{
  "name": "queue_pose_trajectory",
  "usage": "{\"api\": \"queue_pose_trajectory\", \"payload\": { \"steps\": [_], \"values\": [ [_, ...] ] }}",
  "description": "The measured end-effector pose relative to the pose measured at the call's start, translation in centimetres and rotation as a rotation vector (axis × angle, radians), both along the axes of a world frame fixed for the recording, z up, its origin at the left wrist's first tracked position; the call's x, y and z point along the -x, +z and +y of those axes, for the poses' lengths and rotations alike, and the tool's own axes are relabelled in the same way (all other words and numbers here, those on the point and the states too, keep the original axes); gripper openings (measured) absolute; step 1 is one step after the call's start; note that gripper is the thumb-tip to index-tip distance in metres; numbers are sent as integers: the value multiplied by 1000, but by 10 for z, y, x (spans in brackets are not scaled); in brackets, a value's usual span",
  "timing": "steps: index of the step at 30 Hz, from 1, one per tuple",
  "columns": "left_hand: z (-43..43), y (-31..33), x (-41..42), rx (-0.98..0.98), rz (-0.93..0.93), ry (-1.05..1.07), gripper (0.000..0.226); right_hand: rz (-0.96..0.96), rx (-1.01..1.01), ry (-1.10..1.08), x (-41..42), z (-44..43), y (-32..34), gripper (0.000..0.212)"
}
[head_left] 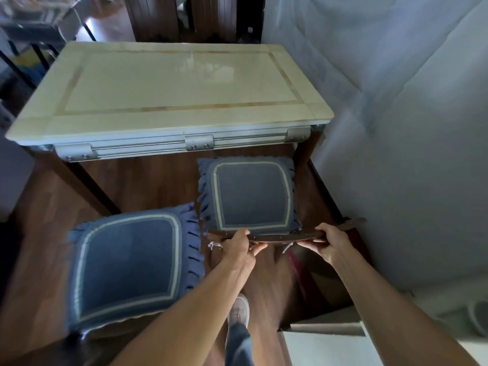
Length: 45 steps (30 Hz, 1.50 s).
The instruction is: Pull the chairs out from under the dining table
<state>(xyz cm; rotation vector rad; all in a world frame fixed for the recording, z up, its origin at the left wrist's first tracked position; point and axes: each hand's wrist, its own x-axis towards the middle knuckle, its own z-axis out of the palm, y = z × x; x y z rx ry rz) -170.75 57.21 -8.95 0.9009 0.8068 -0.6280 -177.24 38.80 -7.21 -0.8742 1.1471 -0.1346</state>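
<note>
Both hands on the top rail point(266, 236) of the right-hand chair point(250, 196), left hand point(239, 245) toward the rail's left end, right hand point(331, 243) toward its right end, fingers of each curled closed around the wood, thumbs underneath as far as can be made out. Rail running crosswise, roughly parallel to the near edge of the dining table point(169, 120), so a straight pull away from the table, square to that long axis, looks like the move called for. Seat cushion of this chair just clear of the table's near edge, front of the seat close to the metal rail under the tabletop, the table's near-right leg just beside it. Neither hand clearly nearer the table than the other; the right sitting only slightly nearer, which hints at a chair turned a touch rather than square. A second chair point(132, 262) to the left of the gripped one, well clear of the table edge, its cushion's fringe touching or nearly touching the first cushion, hard to tell with the blur. Wall point(409, 154) tight on the right of the table, leaving little room to swing that way. A shoe point(239, 310) on the floor behind the gripped rail, away from the table, in the likely path of the chair.
</note>
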Motion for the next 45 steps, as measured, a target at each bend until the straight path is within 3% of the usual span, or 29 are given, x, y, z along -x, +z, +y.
{"api": "queue_pose_trajectory", "payload": {
  "steps": [11,23,29,34,42,45],
  "values": [
    [25,-10,80,-46,57,-38,13,98,-4,-22,88,32,14,14],
    [22,4,121,-81,79,-17,28,173,0,-30,120,34,30,48],
    [28,9,136,-78,126,26,37,195,-28,-15,129,34,30,39],
    [27,15,137,-77,155,38,32,188,-54,-14,129,33,31,49],
    [36,28,136,-54,161,-34,9,212,-77,-50,129,36,40,40],
    [50,33,131,-89,110,-69,17,185,-36,-58,124,44,48,45]
  ]
}}
